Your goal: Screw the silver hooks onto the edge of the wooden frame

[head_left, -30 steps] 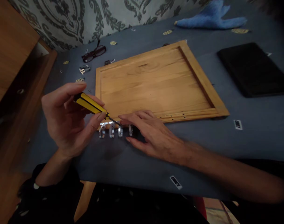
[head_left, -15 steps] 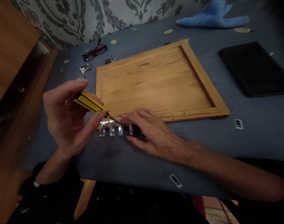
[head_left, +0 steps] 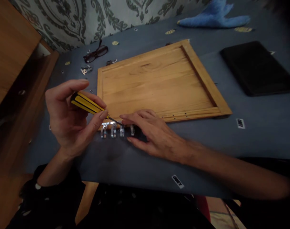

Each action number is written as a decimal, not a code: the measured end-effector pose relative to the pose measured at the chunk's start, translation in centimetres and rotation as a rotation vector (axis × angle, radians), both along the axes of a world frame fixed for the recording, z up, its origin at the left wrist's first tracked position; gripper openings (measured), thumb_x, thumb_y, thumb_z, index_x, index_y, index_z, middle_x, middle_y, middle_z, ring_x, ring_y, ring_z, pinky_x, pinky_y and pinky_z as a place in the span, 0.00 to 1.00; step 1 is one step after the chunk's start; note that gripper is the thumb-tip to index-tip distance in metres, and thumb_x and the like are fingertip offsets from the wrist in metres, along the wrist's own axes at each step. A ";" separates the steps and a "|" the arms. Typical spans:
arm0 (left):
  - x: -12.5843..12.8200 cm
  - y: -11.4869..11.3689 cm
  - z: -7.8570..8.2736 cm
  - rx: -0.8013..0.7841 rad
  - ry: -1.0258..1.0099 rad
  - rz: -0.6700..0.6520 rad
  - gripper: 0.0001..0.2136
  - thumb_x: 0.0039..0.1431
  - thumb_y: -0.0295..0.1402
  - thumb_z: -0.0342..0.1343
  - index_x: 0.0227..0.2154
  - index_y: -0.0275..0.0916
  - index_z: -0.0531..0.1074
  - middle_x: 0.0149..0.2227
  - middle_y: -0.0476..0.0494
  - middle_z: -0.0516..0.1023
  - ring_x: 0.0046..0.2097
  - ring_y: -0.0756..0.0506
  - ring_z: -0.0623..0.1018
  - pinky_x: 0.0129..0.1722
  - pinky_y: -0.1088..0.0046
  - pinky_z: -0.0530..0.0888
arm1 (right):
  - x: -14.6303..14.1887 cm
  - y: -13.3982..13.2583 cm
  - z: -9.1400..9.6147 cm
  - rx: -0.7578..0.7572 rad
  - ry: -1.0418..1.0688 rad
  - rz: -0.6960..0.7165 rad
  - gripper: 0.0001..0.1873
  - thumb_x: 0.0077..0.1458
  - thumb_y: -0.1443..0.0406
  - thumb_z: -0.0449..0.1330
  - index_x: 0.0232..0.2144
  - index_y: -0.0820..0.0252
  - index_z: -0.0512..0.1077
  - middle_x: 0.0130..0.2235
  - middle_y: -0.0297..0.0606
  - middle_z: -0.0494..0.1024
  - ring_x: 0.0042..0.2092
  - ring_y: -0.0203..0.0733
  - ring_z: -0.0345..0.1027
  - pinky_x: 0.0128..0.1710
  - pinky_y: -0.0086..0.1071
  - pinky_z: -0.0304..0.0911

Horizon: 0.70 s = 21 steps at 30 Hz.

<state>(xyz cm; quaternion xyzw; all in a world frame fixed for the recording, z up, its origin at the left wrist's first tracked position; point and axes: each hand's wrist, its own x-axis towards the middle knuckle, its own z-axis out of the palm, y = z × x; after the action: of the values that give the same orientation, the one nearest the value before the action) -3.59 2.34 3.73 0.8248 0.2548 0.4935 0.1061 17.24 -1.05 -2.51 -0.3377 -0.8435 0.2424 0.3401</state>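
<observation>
My left hand [head_left: 72, 117] is closed round a yellow and black screwdriver [head_left: 86, 102]. The tool slants down to the right, its tip at a screw spot by the third hook of a shiny metal hook rail [head_left: 109, 123]. This rail lies along the near left edge of a framed wooden board [head_left: 147, 82]. My right hand [head_left: 156, 133] bends over the rail's right part, fingers on the board edge and thumb below, with a hook [head_left: 132, 129] between them. That part of the rail is hidden under the fingers.
Eyeglasses [head_left: 96, 54] and a small metal fitting [head_left: 86, 69] lie at the back left. A black tablet-like slab [head_left: 256, 68] is on the right, a blue plush toy [head_left: 213, 17] behind. Wooden furniture [head_left: 16, 41] borders the left side of the blue-grey tablecloth [head_left: 140, 168].
The screwdriver's handle has turned slightly in my left hand and its rear end sits a little lower left. My right hand keeps its place on the rail. The whole view has shifted slightly.
</observation>
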 end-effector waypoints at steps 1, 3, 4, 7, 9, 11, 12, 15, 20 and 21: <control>0.0 0.0 0.0 -0.006 -0.004 -0.003 0.28 0.53 0.21 0.65 0.55 0.50 0.68 0.51 0.48 0.65 0.38 0.51 0.78 0.34 0.73 0.82 | -0.1 0.0 0.0 0.006 -0.003 -0.007 0.26 0.58 0.66 0.60 0.58 0.62 0.63 0.50 0.45 0.78 0.51 0.50 0.67 0.51 0.45 0.63; 0.1 0.0 -0.1 -0.010 -0.018 -0.009 0.28 0.53 0.22 0.66 0.54 0.51 0.69 0.51 0.48 0.66 0.38 0.52 0.78 0.35 0.73 0.82 | -0.4 0.0 -0.1 0.023 -0.009 -0.033 0.27 0.57 0.62 0.63 0.57 0.63 0.64 0.48 0.45 0.78 0.50 0.50 0.68 0.51 0.45 0.62; 0.1 0.0 -0.1 -0.008 -0.021 -0.012 0.28 0.52 0.22 0.66 0.55 0.51 0.68 0.51 0.48 0.66 0.38 0.52 0.79 0.34 0.74 0.82 | -0.5 0.0 -0.1 0.033 -0.014 -0.051 0.28 0.56 0.60 0.64 0.56 0.64 0.64 0.46 0.45 0.79 0.49 0.51 0.68 0.50 0.45 0.62; 0.2 -0.1 -0.3 -0.008 -0.026 -0.010 0.28 0.53 0.24 0.66 0.55 0.51 0.68 0.50 0.48 0.66 0.38 0.52 0.79 0.33 0.75 0.81 | -1.1 0.0 -0.1 0.048 -0.025 -0.101 0.29 0.55 0.57 0.65 0.55 0.65 0.65 0.44 0.44 0.80 0.47 0.51 0.69 0.49 0.44 0.61; 0.2 -0.2 -0.3 -0.011 -0.029 -0.006 0.26 0.55 0.26 0.66 0.55 0.51 0.68 0.50 0.49 0.67 0.38 0.52 0.78 0.33 0.75 0.81 | -1.3 0.0 -0.1 0.055 -0.025 -0.128 0.29 0.56 0.57 0.65 0.55 0.66 0.65 0.43 0.43 0.80 0.46 0.51 0.69 0.49 0.44 0.60; 0.1 -0.3 -0.3 -0.017 -0.030 -0.004 0.25 0.56 0.29 0.66 0.55 0.52 0.67 0.50 0.49 0.67 0.38 0.51 0.78 0.33 0.74 0.81 | -1.5 0.0 -0.1 0.063 -0.026 -0.142 0.29 0.55 0.58 0.65 0.55 0.66 0.66 0.43 0.43 0.80 0.45 0.50 0.68 0.48 0.43 0.60; 0.1 -0.3 -0.3 -0.018 -0.029 -0.010 0.25 0.55 0.31 0.66 0.55 0.53 0.67 0.51 0.50 0.68 0.39 0.51 0.78 0.33 0.74 0.81 | -1.6 -0.1 -0.1 0.067 -0.029 -0.147 0.29 0.56 0.58 0.65 0.55 0.67 0.66 0.43 0.42 0.80 0.45 0.50 0.68 0.48 0.42 0.60; -0.2 -0.2 -0.4 -0.035 -0.024 -0.021 0.28 0.52 0.38 0.67 0.55 0.53 0.66 0.53 0.49 0.68 0.39 0.51 0.78 0.31 0.74 0.80 | -1.8 0.0 -0.2 0.080 -0.045 -0.160 0.27 0.56 0.59 0.65 0.54 0.66 0.67 0.42 0.42 0.80 0.45 0.50 0.68 0.47 0.42 0.59; -0.3 -0.1 -0.5 0.017 0.004 -0.009 0.28 0.52 0.40 0.68 0.56 0.55 0.66 0.52 0.49 0.69 0.37 0.51 0.79 0.30 0.74 0.80 | -2.1 0.0 -0.4 0.098 -0.054 -0.162 0.25 0.57 0.59 0.63 0.54 0.65 0.67 0.43 0.44 0.80 0.44 0.50 0.67 0.47 0.43 0.59; -0.2 -0.2 -0.5 0.022 0.007 -0.005 0.28 0.52 0.39 0.68 0.56 0.55 0.66 0.52 0.49 0.69 0.37 0.51 0.78 0.30 0.74 0.81 | -2.1 0.0 -0.3 0.094 -0.053 -0.162 0.26 0.57 0.59 0.63 0.54 0.65 0.67 0.43 0.44 0.80 0.45 0.51 0.67 0.47 0.43 0.59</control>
<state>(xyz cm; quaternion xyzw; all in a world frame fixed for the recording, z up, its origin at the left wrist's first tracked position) -3.84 2.18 3.26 0.8282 0.2476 0.4932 0.0977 15.16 -1.05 -2.86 -0.3948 -0.8326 0.1652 0.3516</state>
